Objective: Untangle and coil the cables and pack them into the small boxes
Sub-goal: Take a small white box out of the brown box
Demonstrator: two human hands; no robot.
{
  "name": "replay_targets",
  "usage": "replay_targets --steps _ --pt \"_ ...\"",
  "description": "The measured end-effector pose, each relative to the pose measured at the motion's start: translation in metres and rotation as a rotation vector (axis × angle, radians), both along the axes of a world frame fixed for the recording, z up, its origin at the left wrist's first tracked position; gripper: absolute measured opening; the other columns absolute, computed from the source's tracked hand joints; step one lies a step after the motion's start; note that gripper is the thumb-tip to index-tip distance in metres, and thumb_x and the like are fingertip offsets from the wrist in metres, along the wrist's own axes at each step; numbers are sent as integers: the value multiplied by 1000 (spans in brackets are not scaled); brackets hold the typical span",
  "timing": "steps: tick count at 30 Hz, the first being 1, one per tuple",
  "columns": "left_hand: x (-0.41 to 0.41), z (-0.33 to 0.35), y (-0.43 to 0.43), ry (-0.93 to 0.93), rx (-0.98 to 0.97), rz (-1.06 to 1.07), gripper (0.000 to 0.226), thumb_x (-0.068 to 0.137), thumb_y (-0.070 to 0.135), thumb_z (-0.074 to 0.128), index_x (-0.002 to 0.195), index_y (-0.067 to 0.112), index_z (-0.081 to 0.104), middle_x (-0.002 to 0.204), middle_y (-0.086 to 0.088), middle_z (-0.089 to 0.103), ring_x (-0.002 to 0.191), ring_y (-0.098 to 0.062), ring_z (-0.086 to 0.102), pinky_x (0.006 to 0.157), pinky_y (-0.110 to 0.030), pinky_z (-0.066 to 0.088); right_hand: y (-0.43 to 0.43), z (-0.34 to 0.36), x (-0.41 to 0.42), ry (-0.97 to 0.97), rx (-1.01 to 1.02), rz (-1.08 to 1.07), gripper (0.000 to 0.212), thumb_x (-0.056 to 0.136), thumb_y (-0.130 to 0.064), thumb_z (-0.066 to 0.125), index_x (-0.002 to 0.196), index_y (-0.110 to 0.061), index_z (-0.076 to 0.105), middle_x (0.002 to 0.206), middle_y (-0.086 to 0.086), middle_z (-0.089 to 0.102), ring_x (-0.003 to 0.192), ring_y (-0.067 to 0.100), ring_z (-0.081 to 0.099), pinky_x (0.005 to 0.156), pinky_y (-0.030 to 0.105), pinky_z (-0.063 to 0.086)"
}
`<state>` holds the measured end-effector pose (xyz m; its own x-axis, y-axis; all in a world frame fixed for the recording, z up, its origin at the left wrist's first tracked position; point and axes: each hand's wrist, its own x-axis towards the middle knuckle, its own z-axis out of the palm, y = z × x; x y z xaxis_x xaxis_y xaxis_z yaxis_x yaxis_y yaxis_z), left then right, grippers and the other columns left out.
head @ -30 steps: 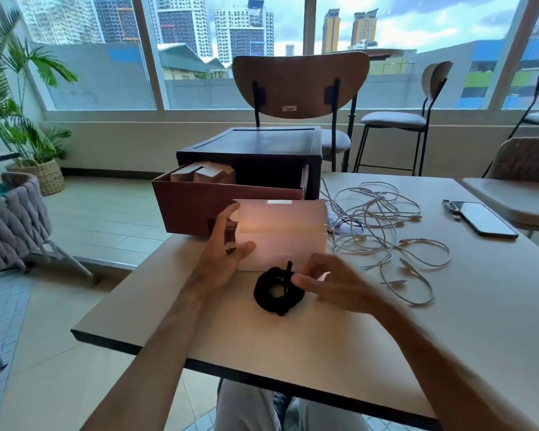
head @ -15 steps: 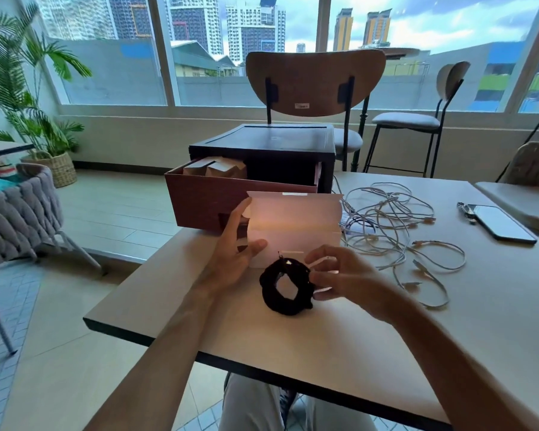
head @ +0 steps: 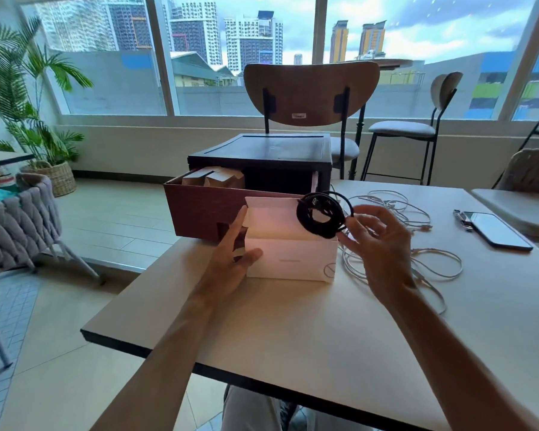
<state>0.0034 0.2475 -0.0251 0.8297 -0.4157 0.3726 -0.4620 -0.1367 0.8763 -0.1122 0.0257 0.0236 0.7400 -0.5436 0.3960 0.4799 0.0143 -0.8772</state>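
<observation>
Right now my left hand (head: 231, 259) rests against the left end of the small white box (head: 293, 259). Its fingers run fairly straight up along the side and its thumb lies flat on the front face, steadying the box without curling round it. My right hand (head: 380, 244) pinches the coiled black cable (head: 304, 219) at its right edge between thumb and forefinger, with the other fingers spread loosely behind. The coil hangs upright off the desk (head: 293, 321), just above the box's open top and in front of its raised lid flap (head: 271, 213), between my two hands. Beneath and beyond my right hand, the white cables (head: 399, 209) lie in a loose tangle on the desk, just beside the box. Behind the box stands an open wooden drawer (head: 199, 213) with brown boxes (head: 212, 180) inside.
</observation>
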Motion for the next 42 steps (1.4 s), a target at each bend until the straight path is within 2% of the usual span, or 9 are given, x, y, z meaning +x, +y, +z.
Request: replay_targets --steps 4,10,14,19,23,26,32,37,42 --pt "5 -3 2 -4 5 11 78 96 10 62 152 40 17 120 27 44 96 27 53 77 -2 45 1 7 11 -48 -99 -122 12 89 6 65 93 -6 64 81 7 65 75 13 70 75 41 61" --pt "10 -6 5 -29 -1 31 76 94 21 63 141 60 18 130 8 51 118 -6 57 92 -17 48 0 -8 32 -43 -427 -327 10 87 -13 75 80 -15 67 77 -6 72 80 12 72 71 41 60" --pt "11 -6 5 -46 -3 33 76 97 13 59 139 62 19 133 2 50 119 -7 57 90 -15 48 10 -21 37 -37 -684 -483 7 85 -17 77 82 -11 73 84 -2 70 74 -1 54 69 1 40" --pt "10 -6 4 -69 -25 32 80 97 3 57 142 58 21 140 3 50 112 5 60 87 -13 47 6 -36 38 131 -799 -394 10 90 -27 70 88 -20 77 82 -2 71 89 21 54 69 24 31" --pt "14 -7 5 -87 -38 38 81 98 1 56 145 56 20 150 -4 45 125 -4 55 98 -19 48 5 -42 37 99 -783 -359 9 90 -27 70 94 -21 75 94 -2 64 94 19 58 80 37 49" --pt "15 -7 6 -92 -41 53 81 99 2 53 141 63 20 153 -3 41 133 -11 50 105 -21 45 6 -44 38 93 -797 -339 23 84 -28 76 105 -24 73 108 0 49 106 16 50 88 37 51" --pt "15 -9 6 -102 -48 50 79 98 9 55 140 66 22 152 -2 43 133 -12 50 107 -30 45 25 -48 41 98 -952 -298 36 81 -53 67 116 -45 67 152 2 13 138 11 12 106 43 26" --pt "13 -7 5 -91 -44 38 77 99 3 54 144 56 21 143 1 50 117 5 57 94 -15 46 43 -41 47 167 -928 -327 29 83 -57 59 111 -52 67 161 5 1 147 25 9 111 50 22" --pt "17 -10 7 -101 -31 39 79 99 5 55 144 59 21 146 -1 48 127 -11 54 99 -23 47 35 -44 52 157 -950 -332 24 89 -54 53 105 -49 71 161 6 6 145 25 16 104 43 23"
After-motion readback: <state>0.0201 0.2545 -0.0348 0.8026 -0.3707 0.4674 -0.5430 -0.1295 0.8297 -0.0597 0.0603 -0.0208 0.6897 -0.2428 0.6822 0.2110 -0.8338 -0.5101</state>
